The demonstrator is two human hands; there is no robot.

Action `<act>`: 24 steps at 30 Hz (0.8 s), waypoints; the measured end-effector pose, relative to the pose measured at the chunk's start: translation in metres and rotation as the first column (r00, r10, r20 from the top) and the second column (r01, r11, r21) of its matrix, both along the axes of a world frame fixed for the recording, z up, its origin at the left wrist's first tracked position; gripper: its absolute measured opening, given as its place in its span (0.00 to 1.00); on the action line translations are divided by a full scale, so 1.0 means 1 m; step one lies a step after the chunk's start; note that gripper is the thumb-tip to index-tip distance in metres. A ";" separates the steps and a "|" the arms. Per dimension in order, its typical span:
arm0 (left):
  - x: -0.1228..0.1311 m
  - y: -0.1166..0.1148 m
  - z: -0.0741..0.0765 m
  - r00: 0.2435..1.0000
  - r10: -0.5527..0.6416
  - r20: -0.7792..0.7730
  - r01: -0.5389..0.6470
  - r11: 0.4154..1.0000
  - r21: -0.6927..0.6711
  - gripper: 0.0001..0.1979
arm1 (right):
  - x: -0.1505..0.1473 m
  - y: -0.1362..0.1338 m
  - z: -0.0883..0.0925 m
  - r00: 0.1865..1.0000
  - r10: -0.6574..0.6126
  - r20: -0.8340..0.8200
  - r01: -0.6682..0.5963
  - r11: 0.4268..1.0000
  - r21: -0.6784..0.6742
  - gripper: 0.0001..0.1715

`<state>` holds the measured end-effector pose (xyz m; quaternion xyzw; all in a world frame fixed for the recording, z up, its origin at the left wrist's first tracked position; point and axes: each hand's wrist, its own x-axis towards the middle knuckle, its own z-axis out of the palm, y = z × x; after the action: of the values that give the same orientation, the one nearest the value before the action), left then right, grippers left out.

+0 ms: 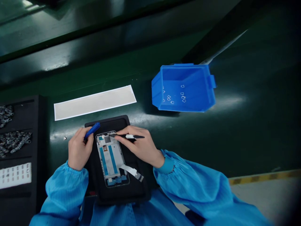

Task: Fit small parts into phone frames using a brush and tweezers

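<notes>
A phone frame (110, 157), with blue strips on its silver inner face, lies on a black padded tray (138, 188). From its right side a white flex cable (131, 170) sticks out over the tray. My left hand (80, 147) is closed round a blue pen-like tool (92, 131) beside the phone's upper left corner. Between the fingers of my right hand (141, 144) are black-and-white tweezers (130, 136), their dark tip over the top part of the phone frame. Whether the tip grips any part is too small to tell.
A blue bin (188, 91) with several small white frame-like pieces stands at the right. Behind the tray lies a pale strip sheet (94, 103). At the left, a black compartment tray (35, 125) holds small metal parts (16, 141) and a white card (15, 175). A tiny metal piece (65, 138) lies nearby.
</notes>
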<state>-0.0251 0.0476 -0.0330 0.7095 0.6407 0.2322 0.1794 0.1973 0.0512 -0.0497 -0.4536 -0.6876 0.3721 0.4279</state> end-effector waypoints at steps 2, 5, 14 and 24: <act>0.001 0.000 0.000 1.000 0.001 -0.004 -0.001 1.000 -0.009 0.10 | -0.002 -0.001 0.000 1.000 -0.006 -0.002 0.006 0.999 0.033 0.08; 0.001 0.001 0.001 1.000 -0.001 -0.015 0.001 1.000 -0.025 0.11 | -0.003 -0.003 0.000 1.000 -0.017 0.020 0.015 0.995 0.098 0.05; 0.001 0.001 0.002 1.000 0.000 -0.012 0.000 0.999 -0.035 0.11 | -0.003 -0.002 0.003 0.998 -0.059 -0.035 0.061 0.998 0.034 0.03; 0.001 0.001 0.002 1.000 0.002 0.002 -0.002 0.999 -0.039 0.11 | -0.003 -0.002 0.001 0.999 -0.041 -0.003 0.041 0.998 0.050 0.03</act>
<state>-0.0238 0.0487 -0.0314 0.7049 0.6457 0.2206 0.1938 0.1941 0.0495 -0.0484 -0.4565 -0.6868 0.3462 0.4473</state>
